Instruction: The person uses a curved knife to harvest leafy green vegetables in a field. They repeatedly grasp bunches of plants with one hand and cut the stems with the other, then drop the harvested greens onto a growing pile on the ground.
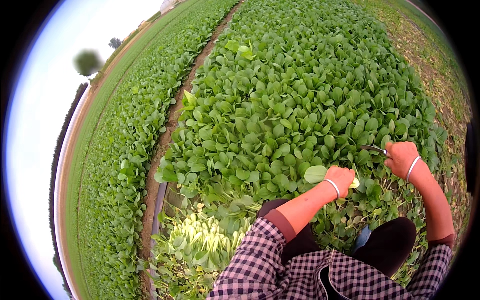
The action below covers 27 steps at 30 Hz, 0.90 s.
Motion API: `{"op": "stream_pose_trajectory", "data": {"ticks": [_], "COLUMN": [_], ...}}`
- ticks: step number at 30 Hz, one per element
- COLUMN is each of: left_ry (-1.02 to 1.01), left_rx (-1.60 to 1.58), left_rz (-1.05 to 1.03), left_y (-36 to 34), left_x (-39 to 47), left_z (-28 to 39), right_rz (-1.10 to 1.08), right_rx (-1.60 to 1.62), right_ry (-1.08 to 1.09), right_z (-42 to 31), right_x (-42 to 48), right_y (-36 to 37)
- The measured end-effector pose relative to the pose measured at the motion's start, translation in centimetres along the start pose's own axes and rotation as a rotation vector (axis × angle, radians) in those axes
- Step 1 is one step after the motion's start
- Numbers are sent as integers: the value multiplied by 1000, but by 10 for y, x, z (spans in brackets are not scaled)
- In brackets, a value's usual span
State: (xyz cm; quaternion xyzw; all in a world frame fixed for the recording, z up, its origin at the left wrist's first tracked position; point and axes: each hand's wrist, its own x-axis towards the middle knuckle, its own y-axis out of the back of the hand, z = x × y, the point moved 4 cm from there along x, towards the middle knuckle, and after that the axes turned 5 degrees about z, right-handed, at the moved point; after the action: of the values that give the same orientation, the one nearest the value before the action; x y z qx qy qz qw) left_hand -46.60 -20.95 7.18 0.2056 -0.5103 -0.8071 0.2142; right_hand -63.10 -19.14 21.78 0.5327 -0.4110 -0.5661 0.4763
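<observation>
My left hand (339, 181) is closed around a leafy green plant (315, 174). Its pale stem base (354, 183) shows at the right of my fist and a broad leaf at the left. To the right and a little higher, my right hand (402, 159) grips a small knife (373, 148), its dark curved blade pointing left over the leaves. Most of the handle is hidden in my fingers. Both hands are at the near edge of a dense bed of leafy greens (285, 112). Cut greens with pale stems (206, 234) lie in a pile at the lower left.
A bare soil furrow (176, 108) runs along the bed's left side, with another planted bed (127, 142) beyond it. Loose leaves and low plants (345, 217) cover the ground around my knees. Rough ground with dry plant litter (431, 71) borders the bed on the right.
</observation>
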Motion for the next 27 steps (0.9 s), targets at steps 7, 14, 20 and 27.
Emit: {"op": "stream_pose_trajectory", "data": {"ticks": [7,14,20,27], "left_ry": [23,109,65,-303], "left_rx": [16,95,-139,-261], "left_rz": [197,50,47,68], "left_y": [21,-11,-30,-86], "left_x": [22,33,57,132], "left_z": [-3,-20,4,117], "right_rz": [-272,-343,-169,406], "right_rx": [101,429,779,1336], "right_ry": [-299,-419,-619,-895], "right_z": [132,154,144,128], "right_x": [-40,-72,-99,-85], "right_y": [-145,-284,-364,-413]}}
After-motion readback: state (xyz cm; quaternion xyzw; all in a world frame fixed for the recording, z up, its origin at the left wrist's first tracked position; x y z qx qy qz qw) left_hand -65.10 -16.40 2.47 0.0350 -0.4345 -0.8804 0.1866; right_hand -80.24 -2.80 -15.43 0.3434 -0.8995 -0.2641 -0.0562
